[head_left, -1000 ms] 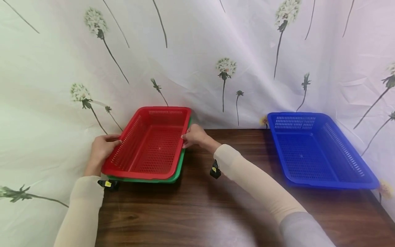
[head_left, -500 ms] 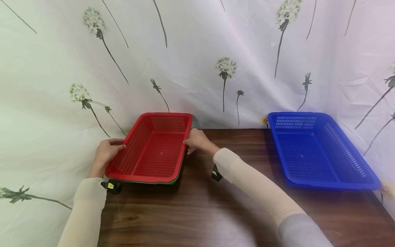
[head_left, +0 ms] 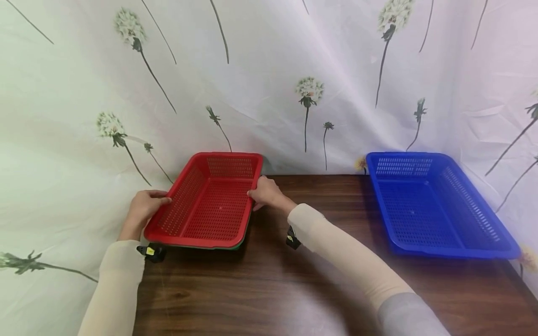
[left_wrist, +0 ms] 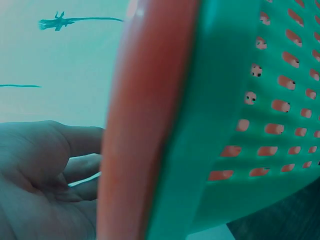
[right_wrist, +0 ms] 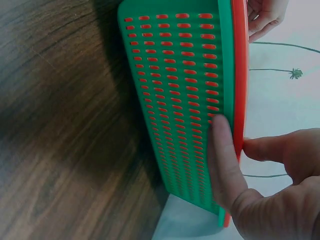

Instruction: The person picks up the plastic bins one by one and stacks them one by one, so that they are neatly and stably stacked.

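A red basket (head_left: 216,205) sits nested in a green basket (head_left: 237,246), whose rim barely shows below the red one. At the red basket's left rim, my left hand (head_left: 145,205) holds the edge; in the left wrist view the fingertips of this hand (left_wrist: 55,170) are hidden behind the red rim (left_wrist: 145,120). My right hand (head_left: 269,192) pinches the right side of both baskets. The right wrist view shows that hand (right_wrist: 270,180) with its thumb at the red rim (right_wrist: 240,75) and fingers against the green perforated wall (right_wrist: 175,90).
A blue basket (head_left: 420,210) stands on the right part of the brown wooden table (head_left: 252,294). Behind the table hangs a white cloth (head_left: 260,93) with a dandelion print, which also runs along the left side.
Compared with a second ago, the red basket sits lower and squarer in the green one, covering most of its rim. Both hands have moved down slightly with it; the last half second shows little movement.
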### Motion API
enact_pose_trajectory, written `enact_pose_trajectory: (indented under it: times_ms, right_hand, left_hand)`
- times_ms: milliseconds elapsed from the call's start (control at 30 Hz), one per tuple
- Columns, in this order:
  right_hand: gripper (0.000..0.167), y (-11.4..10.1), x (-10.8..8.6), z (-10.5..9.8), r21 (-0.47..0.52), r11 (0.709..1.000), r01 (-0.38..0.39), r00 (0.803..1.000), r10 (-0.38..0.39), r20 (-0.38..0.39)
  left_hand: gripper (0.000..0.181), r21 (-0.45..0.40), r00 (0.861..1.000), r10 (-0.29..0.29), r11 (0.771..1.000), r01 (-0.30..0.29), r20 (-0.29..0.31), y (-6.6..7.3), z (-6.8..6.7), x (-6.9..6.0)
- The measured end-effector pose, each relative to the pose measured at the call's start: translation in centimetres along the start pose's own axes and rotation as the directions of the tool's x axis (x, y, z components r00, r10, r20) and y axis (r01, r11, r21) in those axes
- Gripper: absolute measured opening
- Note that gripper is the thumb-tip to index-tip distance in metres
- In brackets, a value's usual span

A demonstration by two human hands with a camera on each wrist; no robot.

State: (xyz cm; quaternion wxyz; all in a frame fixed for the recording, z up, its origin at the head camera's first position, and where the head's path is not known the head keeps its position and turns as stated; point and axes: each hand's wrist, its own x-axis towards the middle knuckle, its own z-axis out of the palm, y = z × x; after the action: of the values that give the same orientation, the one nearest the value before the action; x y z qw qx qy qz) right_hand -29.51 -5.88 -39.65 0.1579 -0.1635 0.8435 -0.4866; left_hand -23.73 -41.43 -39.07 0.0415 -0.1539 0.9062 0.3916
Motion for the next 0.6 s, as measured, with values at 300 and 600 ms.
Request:
enact_pose_trajectory:
  times_ms: [300,600]
  right_hand:
    - [0.044,0.7,-0.4,-0.8,0.11,0.994,-0.024,0.999,0.021,0.034]
    - [0.051,2.0,-1.4,-2.7,0.125,0.991,-0.056,0.997,0.048,0.065]
  left_hand:
    - [0.052,0.021,0.999,0.036,0.999,-0.035,-0.008,0.4,0.4,-0.6]
    - [0.052,0.007,0.998,0.057,0.998,-0.057,0.012,1.3,1.8,-1.5]
